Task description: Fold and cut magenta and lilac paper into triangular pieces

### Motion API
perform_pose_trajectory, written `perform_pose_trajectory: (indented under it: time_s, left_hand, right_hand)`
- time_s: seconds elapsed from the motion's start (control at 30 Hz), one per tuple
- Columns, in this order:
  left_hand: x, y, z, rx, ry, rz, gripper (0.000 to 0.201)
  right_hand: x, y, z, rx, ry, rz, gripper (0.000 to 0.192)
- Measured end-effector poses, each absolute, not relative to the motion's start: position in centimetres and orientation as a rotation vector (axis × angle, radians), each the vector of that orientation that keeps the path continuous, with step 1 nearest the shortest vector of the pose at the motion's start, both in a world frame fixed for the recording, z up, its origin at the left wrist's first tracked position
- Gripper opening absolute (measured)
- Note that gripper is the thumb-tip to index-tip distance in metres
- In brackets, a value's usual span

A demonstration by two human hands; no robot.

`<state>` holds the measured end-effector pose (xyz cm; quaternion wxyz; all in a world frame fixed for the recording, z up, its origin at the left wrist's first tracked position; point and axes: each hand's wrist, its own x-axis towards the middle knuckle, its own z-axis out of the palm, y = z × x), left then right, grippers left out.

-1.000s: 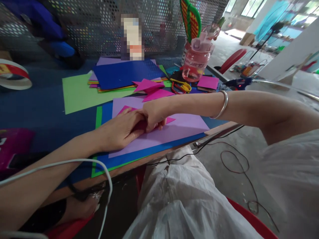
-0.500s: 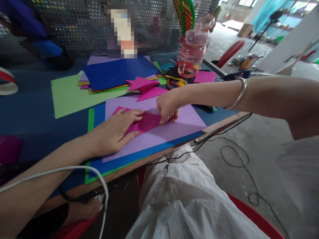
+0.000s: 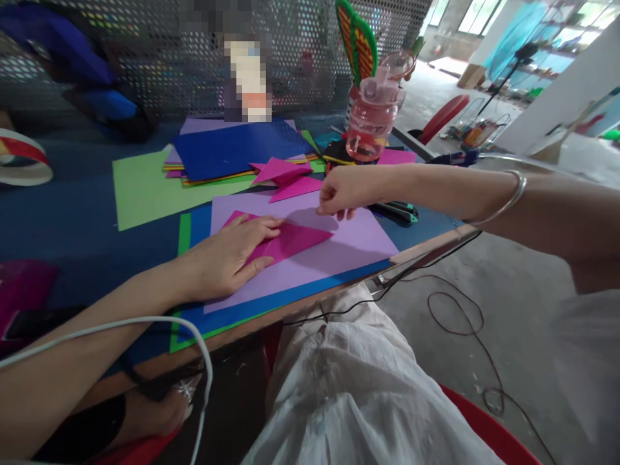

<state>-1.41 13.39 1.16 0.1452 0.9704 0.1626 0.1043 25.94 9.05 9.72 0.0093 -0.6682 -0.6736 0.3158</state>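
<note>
My left hand (image 3: pixel 227 255) lies flat, fingers spread, pressing down a folded magenta paper triangle (image 3: pixel 290 240) on a lilac sheet (image 3: pixel 349 242). My right hand (image 3: pixel 339 190) hovers above the lilac sheet's far edge, fingers loosely curled and holding nothing; a silver bangle (image 3: pixel 508 200) sits on its forearm. Two more folded magenta pieces (image 3: pixel 285 177) lie just beyond that hand. The lilac sheet rests on a blue sheet (image 3: pixel 290 297) and a green one.
A stack of coloured paper topped with dark blue (image 3: pixel 237 152) and a light green sheet (image 3: pixel 145 187) lie further back. A pink water bottle (image 3: pixel 371 119), scissors and a utility knife (image 3: pixel 400 212) stand at the right. Tape roll (image 3: pixel 24 158) far left. Cables hang off the table's edge.
My right hand slid along the magenta piece to its right tip, let go and lifted up and back. My left hand stayed pressing the paper.
</note>
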Motion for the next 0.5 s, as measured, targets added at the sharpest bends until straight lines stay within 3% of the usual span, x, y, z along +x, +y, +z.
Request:
perform_pose_trajectory:
  time_s: [0.13, 0.37, 0.43, 0.5]
  left_hand:
    - [-1.3, 13.0, 1.8, 2.773, 0.544, 0.219, 0.047]
    - [-1.7, 13.0, 2.4, 2.797, 0.614, 0.371, 0.079]
    - [-1.7, 13.0, 2.6, 2.8, 0.64, 0.378, 0.082]
    - [-1.6, 12.9, 2.8, 2.806, 0.672, 0.443, 0.087]
  right_hand:
    - [22.5, 9.1, 9.2, -1.934, -2.515, 0.617, 0.023]
    - [20.1, 9.6, 7.5, -1.79, -2.529, 0.533, 0.07]
    - [20.3, 10.0, 7.6, -1.748, -2.511, 0.651, 0.062]
    - [20.5, 10.6, 7.8, -1.68, -2.525, 0.75, 0.04]
